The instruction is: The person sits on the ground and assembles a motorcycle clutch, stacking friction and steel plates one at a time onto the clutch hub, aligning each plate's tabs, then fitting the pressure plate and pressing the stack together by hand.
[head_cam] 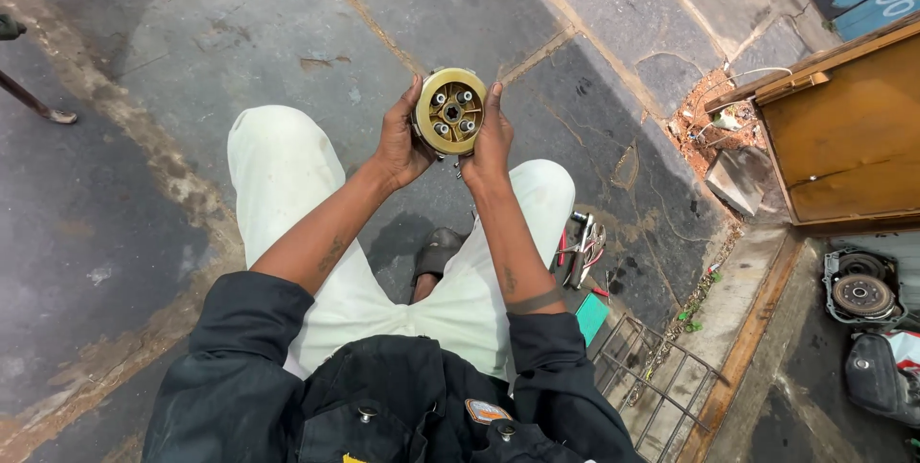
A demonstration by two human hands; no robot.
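Closest to me is my dark jacket point(402, 405), then white trousers point(316, 233) over the stone floor point(192, 60). Further out, my left hand point(400, 142) and right hand point(491, 142) both grip a round brass-coloured clutch part point(449, 111), held up between them. Loose tools point(583, 247) lie on the right.

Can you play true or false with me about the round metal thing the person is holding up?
1. Both hands, left hand and right hand, hold the round metal part. True.
2. The part lies on the stone ground. False: it is held up above the knees.
3. The person wears white trousers. True.
4. A wooden cabinet stands on the person's left. False: it is on their right.
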